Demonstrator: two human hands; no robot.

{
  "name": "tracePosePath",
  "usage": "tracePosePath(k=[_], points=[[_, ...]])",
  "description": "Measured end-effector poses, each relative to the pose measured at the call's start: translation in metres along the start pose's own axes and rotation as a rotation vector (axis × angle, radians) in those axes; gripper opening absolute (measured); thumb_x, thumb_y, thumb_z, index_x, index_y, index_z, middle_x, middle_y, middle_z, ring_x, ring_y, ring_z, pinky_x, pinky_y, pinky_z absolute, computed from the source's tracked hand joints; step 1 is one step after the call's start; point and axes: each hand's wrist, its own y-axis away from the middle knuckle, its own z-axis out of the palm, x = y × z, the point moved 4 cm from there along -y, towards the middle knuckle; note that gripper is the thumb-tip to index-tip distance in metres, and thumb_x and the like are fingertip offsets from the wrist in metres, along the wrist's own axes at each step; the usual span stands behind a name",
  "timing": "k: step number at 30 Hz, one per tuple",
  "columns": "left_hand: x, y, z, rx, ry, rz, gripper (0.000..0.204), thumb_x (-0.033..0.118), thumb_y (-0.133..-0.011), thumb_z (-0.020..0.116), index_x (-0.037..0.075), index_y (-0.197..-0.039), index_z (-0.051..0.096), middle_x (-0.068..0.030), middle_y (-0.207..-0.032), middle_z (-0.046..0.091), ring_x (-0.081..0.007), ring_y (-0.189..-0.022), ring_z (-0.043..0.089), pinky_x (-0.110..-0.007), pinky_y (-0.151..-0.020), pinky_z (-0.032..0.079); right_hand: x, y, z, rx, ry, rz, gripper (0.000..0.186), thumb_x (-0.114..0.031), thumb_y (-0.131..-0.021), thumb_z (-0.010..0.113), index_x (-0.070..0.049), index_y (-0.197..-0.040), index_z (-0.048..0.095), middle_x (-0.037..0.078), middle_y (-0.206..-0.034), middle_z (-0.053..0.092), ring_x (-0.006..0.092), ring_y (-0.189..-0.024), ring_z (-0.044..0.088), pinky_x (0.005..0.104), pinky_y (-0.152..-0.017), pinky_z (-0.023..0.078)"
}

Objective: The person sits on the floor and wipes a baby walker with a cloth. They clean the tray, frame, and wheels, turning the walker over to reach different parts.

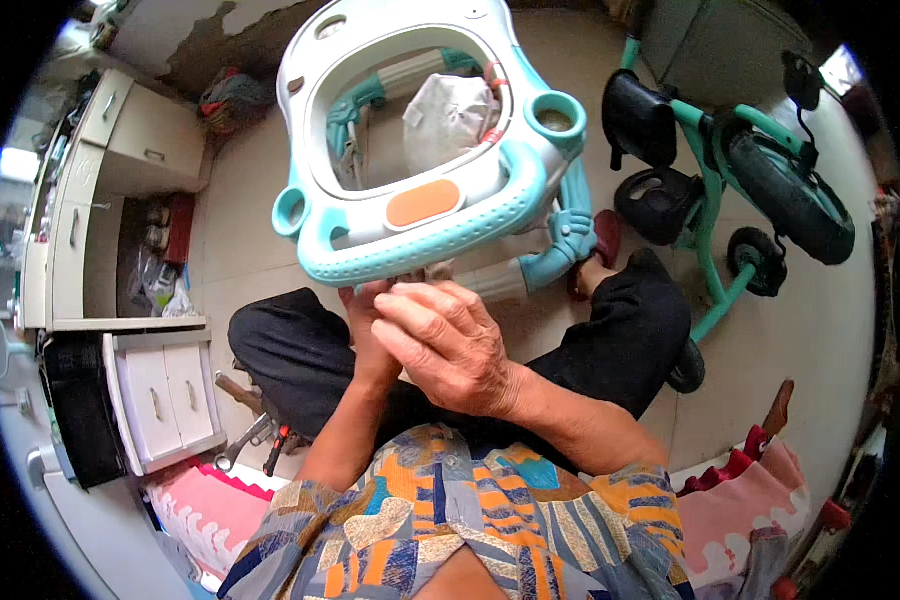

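Note:
In front of my knees stands a white and turquoise baby walker [370,215], with an orange panel on its front and a dotted turquoise handle bar [425,240]. A whitish cloth seat [450,118] hangs inside its frame. Just below the handle bar, my two hands meet. My right hand [450,345] is in front, its fingers bent and pressed together. Partly covered by it, my left hand [368,335] has its fingertips up close under the bar. Whatever the fingers pinch is hidden between the hands and the walker's underside.
At the right stands a green and black children's tricycle [710,200]. Pale cabinets [75,220] line the left side. Tools, including a wrench [240,445], lie by my left knee. A pink cover [215,505] shows on the seat beneath me.

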Motion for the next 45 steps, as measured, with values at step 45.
tracePosePath(k=[45], points=[[0.078,-0.032,0.135,-0.783,-1.793,1.322,0.041,0.005,-0.056,0.072,0.000,-0.095,0.060,-0.0134,-0.073,0.061,-0.0278,-0.062,0.060,-0.037,-0.056,0.046,0.174,-0.022,-0.046,0.202,0.514,0.224,0.020,-0.008,-0.075,0.063,-0.007,-0.095,0.065,0.007,-0.096,0.062,0.0252,-0.094,0.057,0.0365,-0.080,0.041]])
